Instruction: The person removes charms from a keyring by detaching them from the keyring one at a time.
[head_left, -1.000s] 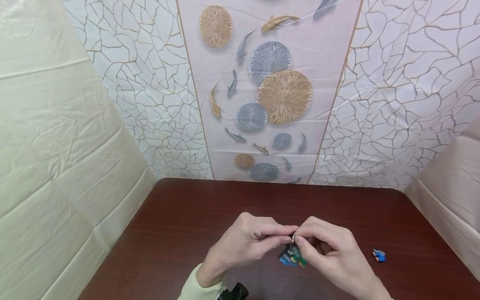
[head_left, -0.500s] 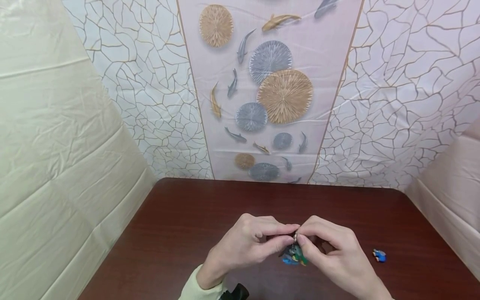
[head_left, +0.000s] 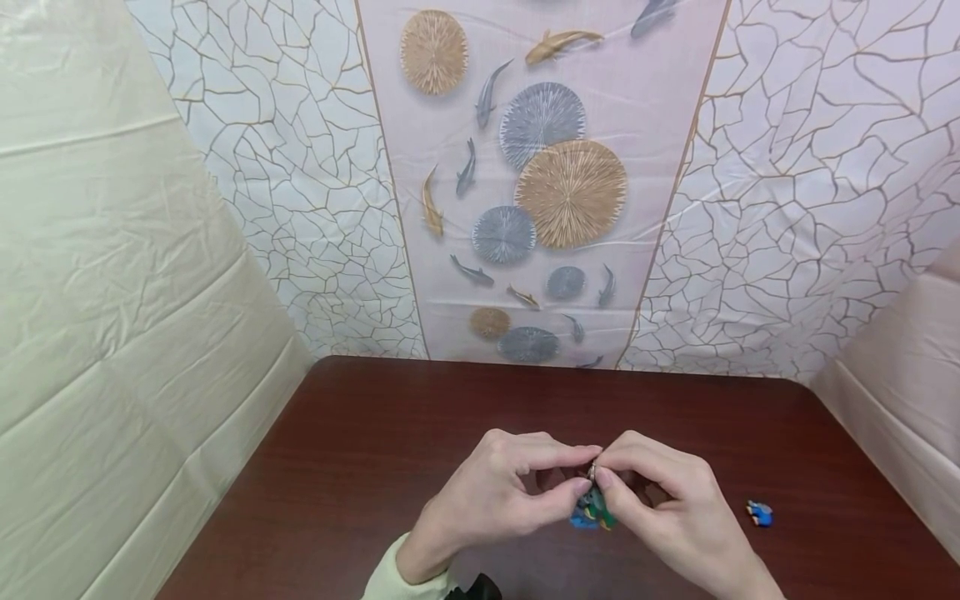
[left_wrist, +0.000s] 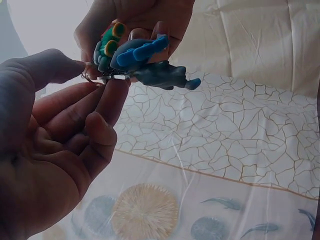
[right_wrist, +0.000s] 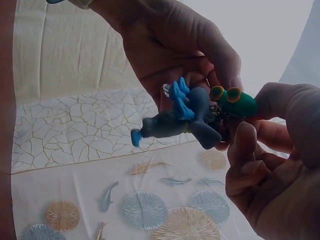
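Over the dark wooden table, my left hand and right hand both pinch the metal ring of a toy keychain, well left of a small blue figure.

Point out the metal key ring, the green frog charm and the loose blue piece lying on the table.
metal key ring point(left_wrist: 91, 76), left wrist view, on the wire loop between the fingertips.
green frog charm point(right_wrist: 239, 102), right wrist view, on its green head.
loose blue piece point(head_left: 759, 512), head view, on its blue middle.
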